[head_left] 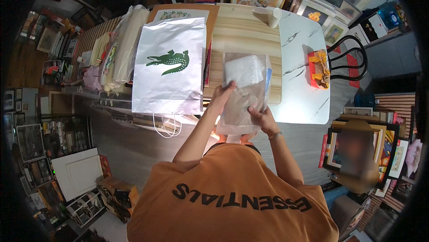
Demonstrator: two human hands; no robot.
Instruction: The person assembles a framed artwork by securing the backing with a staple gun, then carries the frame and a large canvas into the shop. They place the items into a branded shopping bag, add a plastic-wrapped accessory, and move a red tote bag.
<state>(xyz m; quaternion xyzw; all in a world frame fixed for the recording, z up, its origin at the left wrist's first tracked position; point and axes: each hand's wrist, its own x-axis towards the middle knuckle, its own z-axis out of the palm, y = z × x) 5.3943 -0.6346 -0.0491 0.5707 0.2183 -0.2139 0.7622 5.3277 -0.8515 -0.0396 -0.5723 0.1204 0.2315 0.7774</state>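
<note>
Both my hands hold a translucent plastic bag (239, 108) over the near edge of the table. A folded white item (243, 70) shows in its upper part, and I cannot tell what it is. Along the bag's right side runs a blue strip (269, 80). My left hand (222, 97) grips the left edge with the thumb on top. The thumb of my right hand (265, 120) presses on the lower right part; its other fingers are hidden beneath. To the left lies a large white paper bag (147, 41) with a green crocodile picture and white string handles (167, 128).
The table (246, 23) has a wood-grain part and a white marbled part. A white cup-like roll (274, 18) stands at the back, an orange-red packet (319, 68) at the right. Plastic-wrapped rolls (127, 45) lie far left. A black chair (364, 56) and a person (357, 152) are on the right.
</note>
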